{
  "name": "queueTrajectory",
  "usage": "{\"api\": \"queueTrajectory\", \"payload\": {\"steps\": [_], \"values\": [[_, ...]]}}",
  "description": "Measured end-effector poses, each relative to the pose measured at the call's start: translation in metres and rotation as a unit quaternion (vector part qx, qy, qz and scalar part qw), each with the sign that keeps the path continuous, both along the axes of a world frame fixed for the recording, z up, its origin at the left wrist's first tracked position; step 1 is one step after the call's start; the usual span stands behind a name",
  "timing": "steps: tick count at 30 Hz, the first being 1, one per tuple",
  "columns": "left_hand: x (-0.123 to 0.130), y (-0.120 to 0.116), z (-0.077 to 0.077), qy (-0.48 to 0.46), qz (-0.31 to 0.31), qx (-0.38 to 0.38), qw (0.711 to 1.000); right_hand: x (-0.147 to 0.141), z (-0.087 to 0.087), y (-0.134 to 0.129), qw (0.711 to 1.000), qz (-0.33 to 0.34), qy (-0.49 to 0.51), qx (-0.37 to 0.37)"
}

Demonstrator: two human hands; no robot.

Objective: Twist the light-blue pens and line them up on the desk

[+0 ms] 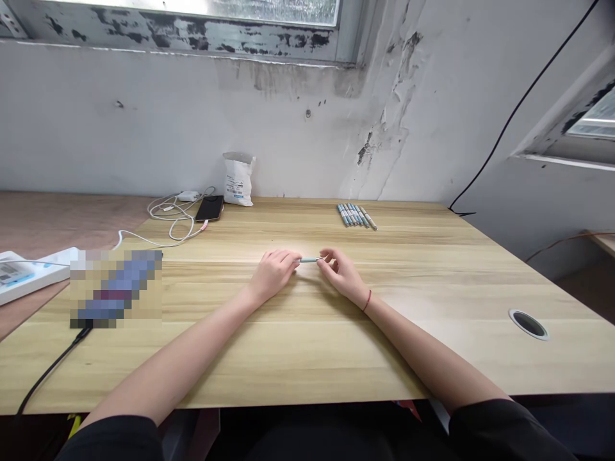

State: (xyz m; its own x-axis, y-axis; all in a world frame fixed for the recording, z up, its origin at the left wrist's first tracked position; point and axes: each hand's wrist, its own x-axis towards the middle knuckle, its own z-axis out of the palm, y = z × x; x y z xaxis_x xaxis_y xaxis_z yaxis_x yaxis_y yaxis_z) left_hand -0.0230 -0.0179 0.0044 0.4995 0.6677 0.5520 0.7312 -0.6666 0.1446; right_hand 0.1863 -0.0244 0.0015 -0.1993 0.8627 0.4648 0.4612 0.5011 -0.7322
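Note:
A slim light-blue pen (309,260) lies level between my two hands, just above the middle of the wooden table. My left hand (275,275) has its fingers closed round the pen's left end. At the other end, the thumb and fingertips of my right hand (342,275) pinch the pen's tip; a red string circles that wrist. Farther back, slightly to the right, several similar pens (356,216) lie side by side in a row.
At the back left are a white packet (238,179), a black phone (210,209) and a coiled white cable (168,208). A white power strip (38,276) and a blurred-out object (120,288) lie left. The wooden table (432,256) has a round hole (529,324) at right.

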Motion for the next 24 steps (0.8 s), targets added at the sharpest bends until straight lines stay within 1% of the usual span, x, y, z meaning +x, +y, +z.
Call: {"api": "queueTrajectory", "payload": {"steps": [2,4,6,9,12,16,18,20,24], "values": [[0.0,0.0,-0.0003,0.001,0.001,0.0,1.0,0.0,-0.0002,0.0002,1.0,0.017,-0.008,0.018],[0.0002,-0.0002,-0.0003,0.002,0.002,0.003,1.0,0.0001,-0.0003,0.0005,0.998,0.028,-0.037,0.033],[0.0006,-0.0006,0.0,0.002,0.001,0.006,1.0,0.0001,-0.0011,0.001,0.998,0.019,-0.058,0.032],[0.0011,-0.0007,0.0007,0.004,0.0,0.01,1.0,0.0,-0.0038,0.0012,0.998,0.012,-0.054,0.03],[0.0006,-0.0001,0.0002,0.007,0.0,0.014,1.0,0.0005,-0.0061,0.0015,0.996,0.025,-0.065,0.063],[-0.0007,0.0005,-0.0012,0.012,-0.003,0.026,1.0,0.0024,-0.0051,0.0029,0.984,0.017,-0.134,0.116],[-0.0007,-0.0003,-0.0005,0.017,-0.001,0.033,0.999,0.003,-0.0033,0.003,0.98,0.019,-0.154,0.126],[-0.0004,-0.0019,0.0011,0.022,0.002,0.043,0.999,0.0031,-0.0011,0.0018,0.982,0.023,-0.145,0.116],[-0.0008,-0.0043,0.0036,0.033,0.006,0.066,0.997,0.0026,0.0033,-0.0036,0.992,0.02,-0.114,0.039]]}}
